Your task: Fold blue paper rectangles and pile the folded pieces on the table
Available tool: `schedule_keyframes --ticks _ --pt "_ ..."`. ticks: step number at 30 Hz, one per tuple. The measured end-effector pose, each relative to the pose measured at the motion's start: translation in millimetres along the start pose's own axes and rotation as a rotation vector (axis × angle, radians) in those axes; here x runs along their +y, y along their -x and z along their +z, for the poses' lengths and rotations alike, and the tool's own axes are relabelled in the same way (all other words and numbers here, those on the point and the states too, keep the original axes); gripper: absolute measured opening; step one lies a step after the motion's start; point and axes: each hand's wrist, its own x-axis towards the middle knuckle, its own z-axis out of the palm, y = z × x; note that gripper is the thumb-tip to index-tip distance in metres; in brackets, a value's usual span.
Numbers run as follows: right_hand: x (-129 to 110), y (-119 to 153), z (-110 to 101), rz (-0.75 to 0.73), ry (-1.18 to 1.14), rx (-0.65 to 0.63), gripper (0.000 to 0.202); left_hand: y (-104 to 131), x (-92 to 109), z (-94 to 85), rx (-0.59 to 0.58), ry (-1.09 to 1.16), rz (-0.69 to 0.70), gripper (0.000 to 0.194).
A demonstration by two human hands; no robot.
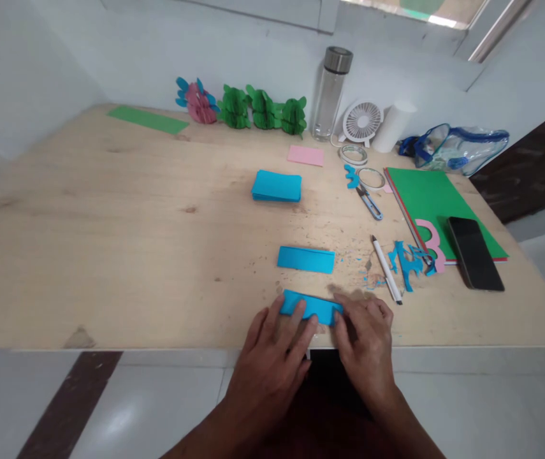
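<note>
Pressing one blue paper strip (322,308) onto the counter (109,242), near its six o'clock edge, with two hands: left hand (272,347) with fingers slightly spread and lying across the strip, right hand (368,331) with fingers curled, thumb and forefinger at its three o'clock end; cannot tell whether pinching it. Counting from that strip, at twelve o'clock: one more blue strip (305,260), apart from it, and one pink card (305,155) farther off. Between eleven and twelve: one stack of blue cards (276,186) and three green paper figures (263,108). At one: one pair of snips (370,204) and two tape rolls (352,160). At two: one white pen (385,269). Between two and three: one black phone (475,254).
</note>
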Motion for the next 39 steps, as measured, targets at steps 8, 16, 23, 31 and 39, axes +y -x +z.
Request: schedule_keyframes --ticks 8,16,23,31,39 --pt "3 0 -2 0.006 -0.020 -0.008 0.023 4 3 -1.7 -0.001 -0.018 0.001 0.048" --pt "7 -1 -3 -0.026 -0.003 -0.007 0.023 6 6 -1.2 -0.005 -0.022 -0.029 0.049" --pt "6 0 -1 -0.036 0.031 0.023 0.019 -2 2 -2.6 0.013 -0.033 -0.034 0.045" --pt "2 -2 -3 -0.054 0.135 0.054 0.025 -2 -1 -5.6 -0.013 -0.044 -0.017 0.045" --pt "-8 -10 2 -0.256 0.067 -0.132 0.032 -3 0 -10.0 0.006 0.009 -0.037 0.037"
